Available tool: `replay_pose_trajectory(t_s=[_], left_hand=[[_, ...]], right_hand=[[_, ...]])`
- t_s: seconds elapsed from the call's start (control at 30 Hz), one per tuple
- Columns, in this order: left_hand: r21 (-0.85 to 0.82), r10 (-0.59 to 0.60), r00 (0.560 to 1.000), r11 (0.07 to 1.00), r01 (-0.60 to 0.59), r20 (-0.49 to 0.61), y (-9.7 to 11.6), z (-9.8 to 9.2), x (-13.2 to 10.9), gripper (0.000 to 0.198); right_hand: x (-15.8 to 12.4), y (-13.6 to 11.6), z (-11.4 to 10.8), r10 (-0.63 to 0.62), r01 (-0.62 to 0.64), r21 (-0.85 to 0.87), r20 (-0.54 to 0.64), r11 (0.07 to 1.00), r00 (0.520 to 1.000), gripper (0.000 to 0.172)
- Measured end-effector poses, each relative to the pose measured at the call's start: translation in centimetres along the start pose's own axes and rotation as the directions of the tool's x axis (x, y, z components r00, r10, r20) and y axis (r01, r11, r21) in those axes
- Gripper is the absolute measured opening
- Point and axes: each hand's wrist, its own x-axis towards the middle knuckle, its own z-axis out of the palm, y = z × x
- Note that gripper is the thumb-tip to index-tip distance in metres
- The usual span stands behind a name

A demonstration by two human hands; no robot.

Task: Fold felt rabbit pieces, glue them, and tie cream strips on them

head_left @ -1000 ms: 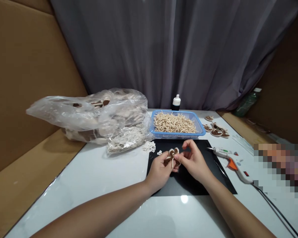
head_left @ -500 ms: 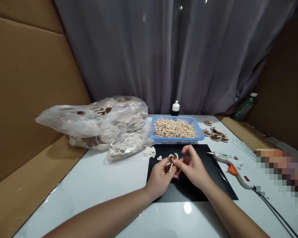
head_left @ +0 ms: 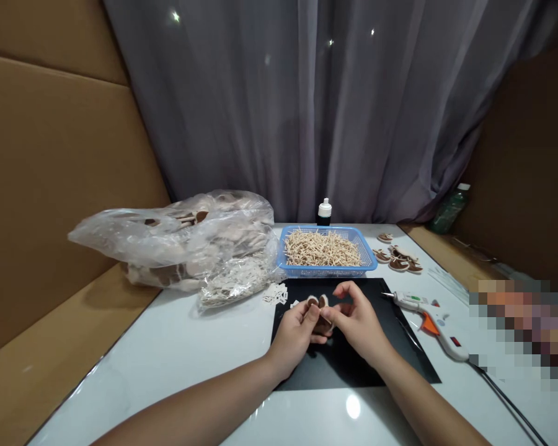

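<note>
Over a black mat [head_left: 353, 365], my left hand [head_left: 290, 339] grips a small brown piece with a fuzzy white rim [head_left: 324, 301], thumb on its front and fingers behind. The thumb and index finger of my right hand [head_left: 363, 322] press together at the piece's right side, with the index knuckle raised. Much of the piece is covered by my fingers. Small white paper labels [head_left: 276, 293] lie just beyond my left hand, at the mat's edge.
A blue basket [head_left: 326, 271] of short pale sticks stands behind the mat, a white-capped bottle [head_left: 324, 212] beyond it. Plastic bags [head_left: 181, 248] bulge at the left. To the right lie a glue gun [head_left: 430, 316] with its cord and several similar brown pieces [head_left: 398, 264].
My left thumb has shifted up over the front of the brown piece. The pale stick that showed on it is now hidden. The view has tilted slightly upward.
</note>
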Motion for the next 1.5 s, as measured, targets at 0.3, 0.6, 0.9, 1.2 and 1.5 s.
replay_pose_trajectory(t_s=[0.3,0.6,0.9,1.2,1.5], left_hand=[[0.087,0.061,0.993,0.995,-0.052,-0.103,0.1,0.0,-0.1,0.034],[-0.052,0.007,0.992,0.999,-0.013,-0.128,0.8,0.5,-0.4,0.033],[-0.098,0.004,0.987,0.995,-0.02,-0.158,1.4,0.8,-0.5,0.035],[0.015,0.102,0.987,0.995,-0.101,-0.123,1.6,0.6,-0.5,0.032],[0.096,0.207,0.971,0.976,-0.196,-0.119,1.7,0.1,0.0,0.032]], right_hand=[[0.1,0.3,-0.2,-0.05,0.047,0.052,0.057,0.998,0.997,0.028],[0.3,-0.6,-0.5,-0.129,0.115,0.168,0.076,0.979,0.989,0.027],[-0.8,-1.2,-1.0,-0.406,0.409,-0.181,0.055,0.894,0.912,0.017],[-1.6,-3.5,-2.0,-0.623,0.583,-0.493,0.101,0.646,0.775,0.013],[-1.8,-3.1,-1.6,-0.143,0.151,-0.198,0.055,0.969,0.988,0.02]])
